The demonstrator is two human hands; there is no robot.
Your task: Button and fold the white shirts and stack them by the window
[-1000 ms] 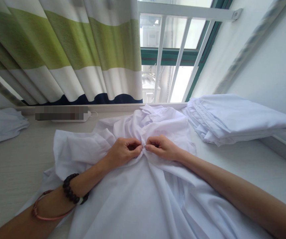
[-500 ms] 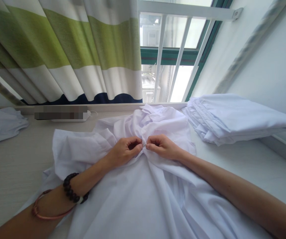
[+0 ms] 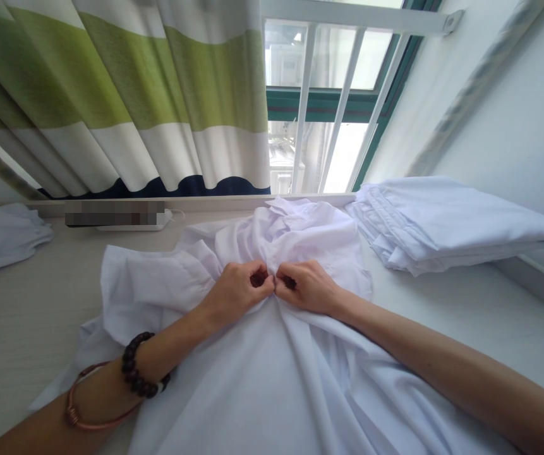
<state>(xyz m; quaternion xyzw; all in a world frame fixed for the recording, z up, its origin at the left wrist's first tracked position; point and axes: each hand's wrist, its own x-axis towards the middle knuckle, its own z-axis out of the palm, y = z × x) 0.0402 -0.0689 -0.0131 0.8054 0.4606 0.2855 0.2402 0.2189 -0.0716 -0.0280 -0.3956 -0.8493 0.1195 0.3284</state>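
A white coat (image 3: 234, 379) with a collar lies loosely spread before me, its collar end bunched towards the window. My left hand (image 3: 246, 287) pinches the cloth at the coat's front, thumb pressed to fingers. Right beside it, my right hand (image 3: 304, 287) pinches the same front edge from the other side. The fingertips of both hands nearly touch, and cloth gathers in folds below them. Whatever small part sits between the fingertips is hidden. A dark bead bracelet (image 3: 134, 366) and a copper-coloured bangle (image 3: 70, 407) circle my left wrist and forearm.
A folded stack of white cloth (image 3: 456, 221) lies at the right by the wall. More white cloth (image 3: 1, 234) is at the far left. A white device (image 3: 148, 222), partly blurred out, stands near the back ledge. Behind are a striped curtain (image 3: 124, 95) and white window bars (image 3: 342, 107).
Both hands have come closer together at the coat's front, and the fingers have curled in more. The small shiny piece visible between the fingertips before is now covered.
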